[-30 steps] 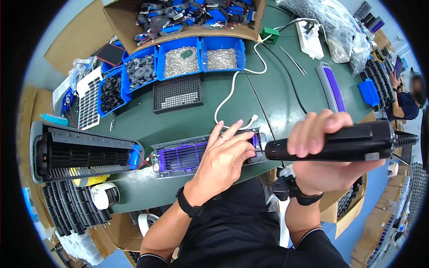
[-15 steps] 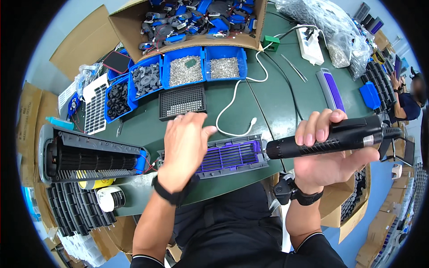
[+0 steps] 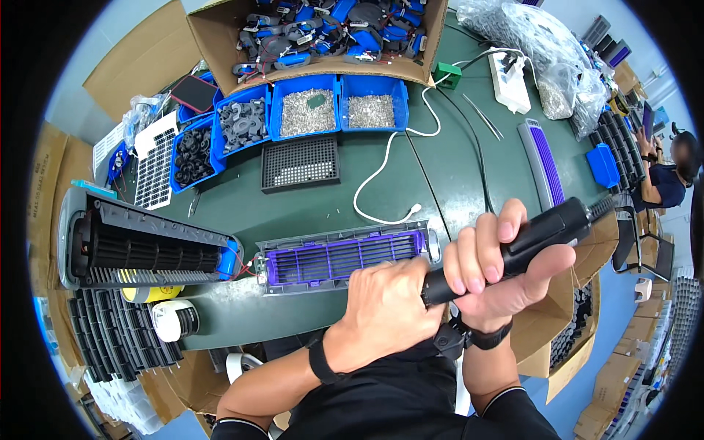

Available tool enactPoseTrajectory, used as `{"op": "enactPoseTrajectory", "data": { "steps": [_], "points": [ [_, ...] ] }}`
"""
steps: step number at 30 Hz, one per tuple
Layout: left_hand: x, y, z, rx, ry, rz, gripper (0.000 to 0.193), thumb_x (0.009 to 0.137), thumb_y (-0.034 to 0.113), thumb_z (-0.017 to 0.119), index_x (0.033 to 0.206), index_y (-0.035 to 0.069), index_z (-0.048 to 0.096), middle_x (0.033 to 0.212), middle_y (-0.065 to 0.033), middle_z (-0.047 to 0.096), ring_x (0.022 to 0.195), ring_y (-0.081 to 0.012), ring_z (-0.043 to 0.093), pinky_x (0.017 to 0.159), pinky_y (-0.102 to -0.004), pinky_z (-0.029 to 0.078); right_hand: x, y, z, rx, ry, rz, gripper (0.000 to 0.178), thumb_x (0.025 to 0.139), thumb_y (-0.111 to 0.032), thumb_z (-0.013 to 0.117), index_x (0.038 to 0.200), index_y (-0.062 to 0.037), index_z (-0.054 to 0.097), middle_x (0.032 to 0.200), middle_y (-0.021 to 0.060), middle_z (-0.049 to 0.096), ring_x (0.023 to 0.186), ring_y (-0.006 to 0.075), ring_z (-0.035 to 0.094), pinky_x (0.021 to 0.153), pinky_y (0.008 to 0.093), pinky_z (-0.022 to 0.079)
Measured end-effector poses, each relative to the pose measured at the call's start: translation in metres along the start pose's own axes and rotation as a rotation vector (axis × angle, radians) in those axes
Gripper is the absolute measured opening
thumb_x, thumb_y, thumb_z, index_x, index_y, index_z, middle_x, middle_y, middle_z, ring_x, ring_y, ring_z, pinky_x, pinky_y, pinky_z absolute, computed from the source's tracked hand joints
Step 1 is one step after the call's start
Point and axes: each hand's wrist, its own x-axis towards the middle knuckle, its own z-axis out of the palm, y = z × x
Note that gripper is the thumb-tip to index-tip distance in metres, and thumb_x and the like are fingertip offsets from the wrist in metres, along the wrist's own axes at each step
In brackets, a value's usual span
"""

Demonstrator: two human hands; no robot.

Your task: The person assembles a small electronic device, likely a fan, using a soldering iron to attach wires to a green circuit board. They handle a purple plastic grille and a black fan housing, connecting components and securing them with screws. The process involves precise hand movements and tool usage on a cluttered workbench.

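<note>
A black electric screwdriver (image 3: 548, 236) lies across my right hand (image 3: 477, 258), whose fingers wrap over its barrel, with the nose tilted down to the left. My left hand (image 3: 387, 304) is closed at that nose; its fingertips and anything between them are hidden. Just beyond my left hand, a purple grille in a grey frame (image 3: 315, 265) lies flat on the green table (image 3: 293, 220). Red wires run from its left end to a long grey housing (image 3: 158, 220) with a black ribbed roller inside and a blue end piece.
Blue bins (image 3: 374, 130) of small metal parts and dark plastic pieces stand behind a black perforated tray (image 3: 301, 183). An open carton (image 3: 315, 73) holds blue and grey parts. A white cable (image 3: 358, 198), tweezers (image 3: 484, 117) and another purple-grey panel (image 3: 541, 161) lie farther right. Another person (image 3: 664, 176) sits far right.
My left hand has moved right and nearer, from over the grille to the screwdriver's nose. My right hand has brought the screwdriver left and nearer, tilting its nose down off the grille.
</note>
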Motion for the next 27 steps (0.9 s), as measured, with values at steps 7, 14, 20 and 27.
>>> {"op": "enactPoseTrajectory", "data": {
  "steps": [7,14,20,27],
  "points": [
    [-0.005,0.004,-0.011,-0.298,-0.336,-0.222,0.023,0.081,0.024,0.076,0.084,0.001,0.075,0.072,-0.0233,0.071,0.07,-0.0453,0.07,0.067,-0.0484,0.057,0.004,0.001,-0.01,0.075,-0.256,0.132,0.067,0.095,-0.07,0.068,0.107,-0.0064,0.052,0.068,0.0005,0.053,0.054,0.016,0.055,0.053,0.0334,0.05],
    [-0.007,0.001,-0.01,-0.28,-0.336,-0.225,0.025,0.08,0.023,0.084,0.089,0.002,0.074,0.074,-0.0179,0.072,0.07,-0.0383,0.074,0.065,-0.043,0.057,0.005,0.004,-0.009,0.053,-0.263,0.118,0.073,0.093,-0.073,0.069,0.113,-0.0039,0.054,0.068,0.0011,0.053,0.054,0.0155,0.053,0.051,0.0321,0.047],
    [-0.011,-0.018,-0.022,-0.036,-0.081,0.12,0.043,0.082,0.031,0.091,0.108,0.002,0.072,0.105,-0.0158,0.073,0.096,-0.0357,0.069,0.088,-0.044,0.055,0.022,-0.053,-0.003,-0.568,0.27,0.035,0.092,0.099,-0.08,0.048,0.14,0.0019,0.051,0.076,0.006,0.06,0.054,0.0147,0.057,0.051,0.0282,0.048],
    [-0.012,-0.043,-0.01,0.162,-0.049,0.201,0.04,0.088,0.023,0.085,0.119,0.002,0.072,0.117,-0.013,0.071,0.108,-0.0337,0.064,0.097,-0.045,0.05,0.043,-0.067,-0.093,-1.858,0.445,0.259,0.042,0.1,-0.026,0.074,0.132,-0.0013,0.065,0.103,0.0157,0.071,0.09,0.0279,0.069,0.08,0.0419,0.054]
  ]
}}
